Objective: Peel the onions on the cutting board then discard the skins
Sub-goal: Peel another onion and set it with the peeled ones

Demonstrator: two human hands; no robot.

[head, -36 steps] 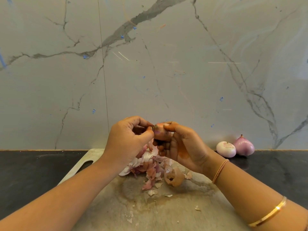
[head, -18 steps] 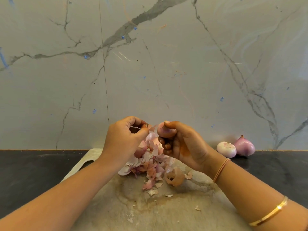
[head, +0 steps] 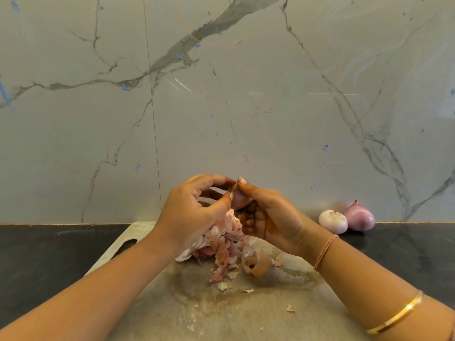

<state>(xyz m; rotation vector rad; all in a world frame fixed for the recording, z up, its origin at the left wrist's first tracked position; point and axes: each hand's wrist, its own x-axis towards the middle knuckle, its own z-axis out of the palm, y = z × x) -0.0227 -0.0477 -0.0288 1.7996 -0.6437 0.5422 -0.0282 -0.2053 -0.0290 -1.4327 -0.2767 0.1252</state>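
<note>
My right hand [head: 268, 215] grips a small pinkish onion [head: 239, 199] above the cutting board [head: 246, 311], thumb on its top. My left hand [head: 194, 212] reaches in from the left, and its thumb and forefinger pinch at the onion's upper left side. Below the hands a heap of pink and brown onion skins [head: 219, 244] lies on the board, with a curled brown skin shell [head: 256, 262] at its right edge. Most of the held onion is hidden by my fingers.
Two peeled onions stand on the black counter [head: 49, 254] by the marble wall at the right, a white one [head: 333, 221] and a purple one [head: 359, 217]. Small skin flakes [head: 290, 308] lie scattered on the board. The board's handle slot [head: 125, 244] is at the left.
My left hand pulled a little away from the onion to the left, then came back and now pinches at it again. My right hand lifted the onion slightly.
</note>
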